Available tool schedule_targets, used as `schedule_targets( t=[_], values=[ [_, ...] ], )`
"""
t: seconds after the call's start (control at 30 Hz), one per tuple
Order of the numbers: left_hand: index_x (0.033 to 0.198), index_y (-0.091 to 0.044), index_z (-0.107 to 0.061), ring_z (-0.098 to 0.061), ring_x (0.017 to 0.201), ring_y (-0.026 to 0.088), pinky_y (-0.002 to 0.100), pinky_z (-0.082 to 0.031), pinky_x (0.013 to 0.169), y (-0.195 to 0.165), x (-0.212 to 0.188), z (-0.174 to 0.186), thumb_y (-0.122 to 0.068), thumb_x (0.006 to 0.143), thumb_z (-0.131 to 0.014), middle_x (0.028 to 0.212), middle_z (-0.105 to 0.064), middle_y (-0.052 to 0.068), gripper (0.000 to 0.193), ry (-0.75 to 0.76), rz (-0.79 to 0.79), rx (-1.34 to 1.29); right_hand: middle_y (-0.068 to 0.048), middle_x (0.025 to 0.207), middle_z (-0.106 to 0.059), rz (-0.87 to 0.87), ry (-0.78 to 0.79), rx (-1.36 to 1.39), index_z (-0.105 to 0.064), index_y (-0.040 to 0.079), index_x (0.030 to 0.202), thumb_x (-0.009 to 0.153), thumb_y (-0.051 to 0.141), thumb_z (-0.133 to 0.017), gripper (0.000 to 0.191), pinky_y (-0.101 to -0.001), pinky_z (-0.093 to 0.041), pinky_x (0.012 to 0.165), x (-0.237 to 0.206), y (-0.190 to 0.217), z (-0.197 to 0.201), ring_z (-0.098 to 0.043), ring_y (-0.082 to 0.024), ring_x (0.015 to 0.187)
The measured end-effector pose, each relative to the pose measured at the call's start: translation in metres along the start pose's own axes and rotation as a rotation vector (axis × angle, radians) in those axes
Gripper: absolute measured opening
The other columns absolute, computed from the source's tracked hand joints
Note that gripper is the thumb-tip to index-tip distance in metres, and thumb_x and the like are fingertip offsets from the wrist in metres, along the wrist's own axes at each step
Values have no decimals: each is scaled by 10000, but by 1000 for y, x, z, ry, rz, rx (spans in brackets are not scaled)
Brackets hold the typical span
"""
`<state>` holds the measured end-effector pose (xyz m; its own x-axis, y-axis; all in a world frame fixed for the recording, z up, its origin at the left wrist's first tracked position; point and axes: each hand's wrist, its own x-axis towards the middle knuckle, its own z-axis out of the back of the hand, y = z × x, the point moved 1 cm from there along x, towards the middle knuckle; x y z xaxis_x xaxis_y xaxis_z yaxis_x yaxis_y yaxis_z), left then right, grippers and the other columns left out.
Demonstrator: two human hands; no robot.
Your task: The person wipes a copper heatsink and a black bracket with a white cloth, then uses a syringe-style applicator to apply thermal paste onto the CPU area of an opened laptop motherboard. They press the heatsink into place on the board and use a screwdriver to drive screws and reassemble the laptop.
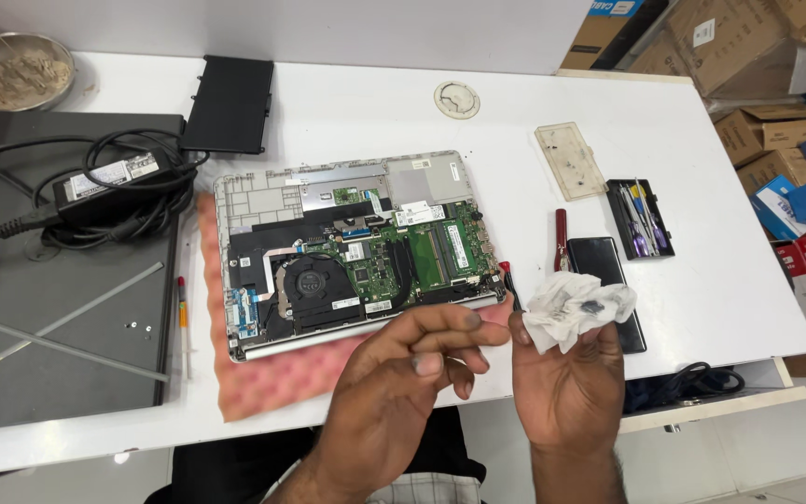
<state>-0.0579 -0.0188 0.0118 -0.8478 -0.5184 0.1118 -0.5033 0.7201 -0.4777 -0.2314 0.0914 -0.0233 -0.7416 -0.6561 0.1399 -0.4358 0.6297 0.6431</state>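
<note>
An opened laptop (347, 252) lies bottom-up on a pink foam pad (263, 383), its green board, black fan and copper heat pipe exposed. My right hand (566, 378) holds a crumpled white tissue (576, 311) with a small dark piece in its folds, just right of the laptop's near corner. My left hand (403, 383) hovers in front of the laptop's near edge, thumb and fingers pinched together; whether anything is between them I cannot tell. A red-and-black screwdriver (509, 283) lies between the laptop and the tissue.
A black phone (608, 271), a red tool (561, 238), a black bit case (639, 219) and its clear lid (570, 161) lie to the right. A black battery (229, 103), power adapter with cables (109, 187), dark panel (58, 308) and metal bowl (13, 70) sit left. Cardboard boxes (767, 56) stack far right.
</note>
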Motion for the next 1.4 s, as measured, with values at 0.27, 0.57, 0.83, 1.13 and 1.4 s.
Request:
schedule_targets(
  t=[0.27,0.57,0.83,1.13,1.4],
  values=[
    [1390,106,-615,-575,1161,212,358,-449,980,10,-3,6,-99,948,-594,1385,-637,211,487,-8,32,120,-149,1176,-658,154,177,-357,-654,-55,1236,982,171,-750,353,-399,-528,965,-20,-6,-18,-645,-244,1083],
    [1487,0,-559,-490,1183,196,369,-409,977,29,-14,1,-86,923,-641,1582,-500,115,576,79,150,144,-117,1149,-624,267,197,-570,-638,-79,1198,1046,139,-731,282,-306,-555,850,-29,-5,-29,-635,-153,976],
    [1349,51,-664,-538,1274,218,370,-460,1005,16,-7,10,-138,966,-653,1427,-577,149,427,53,-203,940,-121,1181,-656,37,86,-243,-615,-33,1238,820,63,-803,468,-435,-479,1102,-4,1,-18,-638,-233,1135],
    [1357,115,-605,-592,1041,212,381,-482,908,31,-16,29,-60,944,-600,1199,-661,151,448,56,130,-322,-152,1083,-659,115,129,-308,-618,-18,1186,997,159,-762,296,-399,-535,879,-18,-17,3,-640,-228,912],
    [1326,58,-648,-615,996,200,370,-492,886,61,-14,33,-3,952,-668,1169,-627,117,380,49,89,-114,-221,1119,-664,56,167,-536,-618,-117,1257,1030,115,-697,333,-345,-545,708,-23,-16,29,-666,-230,842]
  ],
)
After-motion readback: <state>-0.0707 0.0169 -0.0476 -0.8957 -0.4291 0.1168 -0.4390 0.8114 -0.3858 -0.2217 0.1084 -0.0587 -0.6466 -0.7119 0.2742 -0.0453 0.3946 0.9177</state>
